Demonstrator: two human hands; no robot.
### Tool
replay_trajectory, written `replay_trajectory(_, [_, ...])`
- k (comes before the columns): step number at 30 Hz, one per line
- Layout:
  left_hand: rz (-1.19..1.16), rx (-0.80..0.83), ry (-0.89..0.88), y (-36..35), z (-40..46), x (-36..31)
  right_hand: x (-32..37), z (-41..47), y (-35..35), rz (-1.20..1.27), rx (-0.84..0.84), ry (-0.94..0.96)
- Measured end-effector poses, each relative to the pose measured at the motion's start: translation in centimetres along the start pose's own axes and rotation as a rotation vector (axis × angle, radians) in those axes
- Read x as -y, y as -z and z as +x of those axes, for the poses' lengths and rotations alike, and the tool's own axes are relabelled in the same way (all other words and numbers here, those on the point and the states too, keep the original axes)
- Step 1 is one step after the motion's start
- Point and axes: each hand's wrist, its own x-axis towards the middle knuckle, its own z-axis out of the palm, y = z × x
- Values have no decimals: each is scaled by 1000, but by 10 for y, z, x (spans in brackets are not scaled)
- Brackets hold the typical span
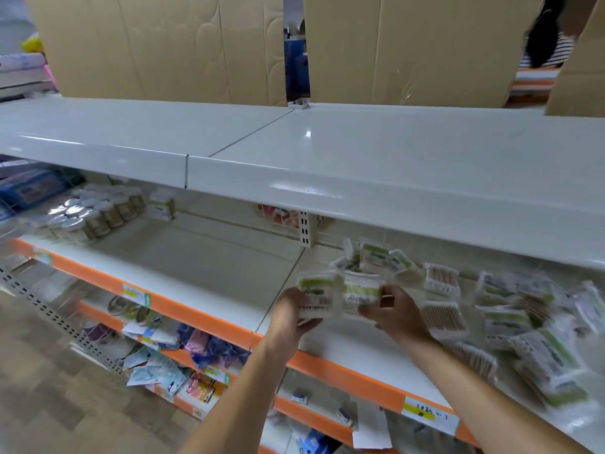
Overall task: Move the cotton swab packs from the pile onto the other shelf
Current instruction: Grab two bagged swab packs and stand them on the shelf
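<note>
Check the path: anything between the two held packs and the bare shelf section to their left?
Nothing visible. The left hand and right hand each hold a cotton swab pack at the shelf seam; the left shelf section is bare up to the jars at its far left.

no print is legible; the price tag (430, 415) carries blurred handwriting, pack labels too blurred.

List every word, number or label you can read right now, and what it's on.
No text can be read in the head view.
Yellow shelf-edge tag: handwritten marks, too blurred to read.
Green shelf-edge tag: blurred.
Pack in the left hand: green label, print blurred.
Pack in the right hand: green label, print blurred.
Packs in the pile: labels too blurred.
Goods on the lower shelves: print too small.
</note>
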Motion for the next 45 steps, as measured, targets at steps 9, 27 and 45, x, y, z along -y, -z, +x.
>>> replay_trajectory(9, [57, -32, -98, 44, 3, -21, 27, 1, -41, 25, 55, 59])
replay_trajectory(27, [184, -183, -223, 246, 24, -122, 99, 4, -253, 129, 91, 56])
replay_trajectory(45, [233, -303, -302, 398, 67, -197, 156, 53, -419, 84, 169, 141])
